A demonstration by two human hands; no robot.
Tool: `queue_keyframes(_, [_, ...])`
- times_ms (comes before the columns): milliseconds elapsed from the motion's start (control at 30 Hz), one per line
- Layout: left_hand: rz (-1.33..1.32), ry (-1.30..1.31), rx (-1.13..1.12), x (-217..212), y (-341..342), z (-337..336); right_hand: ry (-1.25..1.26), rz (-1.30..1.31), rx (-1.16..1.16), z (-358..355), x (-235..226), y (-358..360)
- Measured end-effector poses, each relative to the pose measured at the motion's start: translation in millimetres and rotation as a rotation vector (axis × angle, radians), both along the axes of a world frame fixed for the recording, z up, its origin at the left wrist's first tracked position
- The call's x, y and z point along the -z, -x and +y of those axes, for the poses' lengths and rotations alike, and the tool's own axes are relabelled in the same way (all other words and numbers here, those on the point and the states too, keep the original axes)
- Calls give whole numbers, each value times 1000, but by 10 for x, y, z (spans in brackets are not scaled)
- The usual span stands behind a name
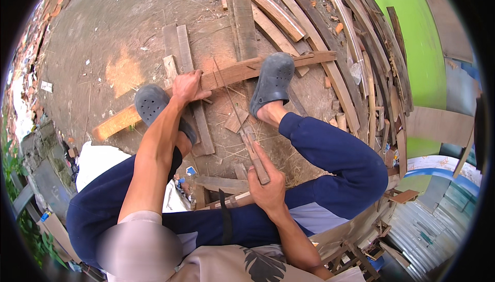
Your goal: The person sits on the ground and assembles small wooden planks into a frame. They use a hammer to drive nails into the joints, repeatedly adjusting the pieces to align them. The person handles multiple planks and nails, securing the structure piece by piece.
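Note:
A long wooden beam (234, 72) slants across the ground in front of me, its left end nearer than its right. My left hand (187, 86) is closed over it between my two feet, pressing it from above. In my right hand (268, 188) is the wooden handle of a handsaw (254, 159), with my fingers wrapped round it. The thin blade, seen nearly edge-on, points away from me and crosses the beam just right of my left hand. Whether its teeth sit in a cut, I cannot tell. My grey clogs (273, 78) rest on the beam.
Shorter boards (184, 50) lie under and around the beam. Several long planks (309, 24) are stacked at the right, beside a green panel (415, 39). Orange sawdust (125, 71) covers ground at the left. A white sack (98, 162) lies by my left leg.

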State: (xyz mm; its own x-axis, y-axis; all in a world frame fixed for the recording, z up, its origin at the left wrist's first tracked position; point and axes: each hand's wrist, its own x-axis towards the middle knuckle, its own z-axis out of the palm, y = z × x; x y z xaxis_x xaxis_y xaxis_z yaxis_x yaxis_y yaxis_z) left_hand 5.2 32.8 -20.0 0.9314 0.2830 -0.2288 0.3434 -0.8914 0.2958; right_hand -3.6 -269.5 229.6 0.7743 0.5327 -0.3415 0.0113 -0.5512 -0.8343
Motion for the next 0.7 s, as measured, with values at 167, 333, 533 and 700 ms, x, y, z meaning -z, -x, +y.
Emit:
queue_keyframes(167, [48,3,-3,10,-3,21,11,-4,38,-106,-102,-81])
queue_keyframes(333, [-1,8,-11,62,12,24,45,14,20,-156,-264,-107])
queue_keyframes(533, [-53,-3,-24,65,0,-12,80,90,-8,-222,-371,-90])
queue_keyframes(700, [-57,-1,-30,31,-9,-31,86,40,-35,-242,-264,93])
